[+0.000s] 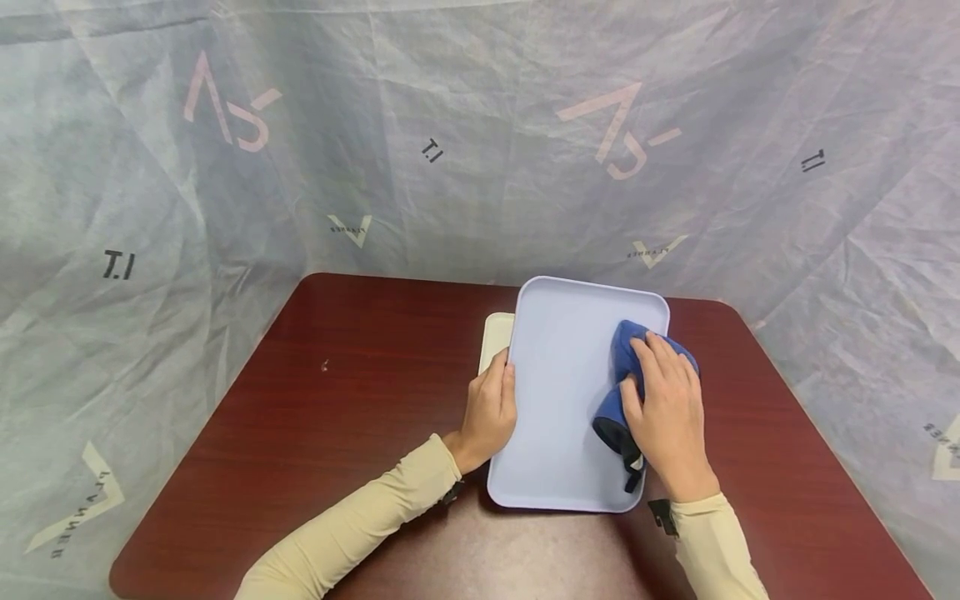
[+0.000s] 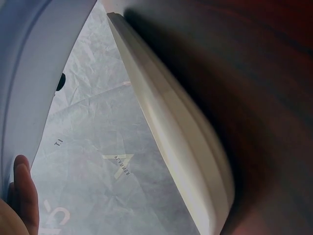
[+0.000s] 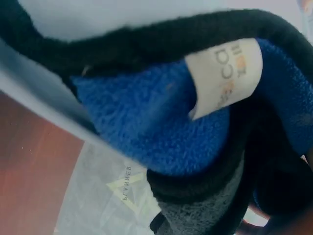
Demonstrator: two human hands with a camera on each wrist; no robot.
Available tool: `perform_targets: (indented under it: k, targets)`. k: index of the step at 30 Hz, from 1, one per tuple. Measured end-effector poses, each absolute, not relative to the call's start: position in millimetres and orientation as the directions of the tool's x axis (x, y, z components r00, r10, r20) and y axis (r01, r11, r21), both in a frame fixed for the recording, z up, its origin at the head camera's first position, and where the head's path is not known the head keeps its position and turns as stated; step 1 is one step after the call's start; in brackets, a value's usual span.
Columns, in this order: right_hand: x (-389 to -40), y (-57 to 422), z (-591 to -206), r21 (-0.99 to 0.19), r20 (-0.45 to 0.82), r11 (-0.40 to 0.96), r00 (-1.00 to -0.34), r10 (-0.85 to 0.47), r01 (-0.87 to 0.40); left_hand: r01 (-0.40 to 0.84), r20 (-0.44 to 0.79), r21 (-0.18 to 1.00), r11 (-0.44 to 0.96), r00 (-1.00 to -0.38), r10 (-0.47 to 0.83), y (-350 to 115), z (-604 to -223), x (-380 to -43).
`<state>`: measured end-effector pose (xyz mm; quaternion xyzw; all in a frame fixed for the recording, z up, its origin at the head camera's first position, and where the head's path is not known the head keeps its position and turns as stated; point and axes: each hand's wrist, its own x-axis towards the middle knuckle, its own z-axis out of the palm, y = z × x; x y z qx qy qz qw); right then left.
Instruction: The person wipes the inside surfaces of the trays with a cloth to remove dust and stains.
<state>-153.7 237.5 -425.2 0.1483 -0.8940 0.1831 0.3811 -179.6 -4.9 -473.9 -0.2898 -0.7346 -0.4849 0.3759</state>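
A pale lavender tray [image 1: 562, 375] is held tilted above the table. My left hand [image 1: 489, 412] grips its left rim, thumb on the inner side; a fingertip [image 2: 25, 191] shows against the tray in the left wrist view. On the tray's right side, my right hand [image 1: 667, 408] holds a bunched blue cloth [image 1: 613, 407] against the surface and over the rim. Close up in the right wrist view, the cloth [image 3: 156, 122] has black edging, a grey side and a white label [image 3: 227, 78]. The right fingertips are mostly hidden there.
Partly hidden behind the lavender tray, a cream tray [image 1: 495, 337] lies on the dark red-brown table [image 1: 360, 392]. The left wrist view shows the cream tray's side [image 2: 171, 127] close by. Grey printed sheeting [image 1: 480, 150] hangs around the table's back and sides.
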Motion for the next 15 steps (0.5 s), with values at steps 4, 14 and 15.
perform_targets:
  k: [4,14,15]
  targets:
    - [-149.3,235.2,-430.8,-0.216,0.722,0.887,-0.678,-0.136,-0.408,0.790,0.833,0.495,0.362,-0.549,0.060,-5.3,-474.2,-179.9]
    - [-144.1,231.2,-436.8,-0.221,0.722,0.877,-0.676,-0.148,-0.427,0.793,0.841,0.487,0.365,-0.539,0.051,-6.0,-474.7,-180.9]
    - [-144.2,230.3,-436.5,-0.222,0.721,0.875,-0.676,-0.149,-0.429,0.793,0.840,0.487,0.366,-0.539,0.051,-5.9,-475.0,-180.5]
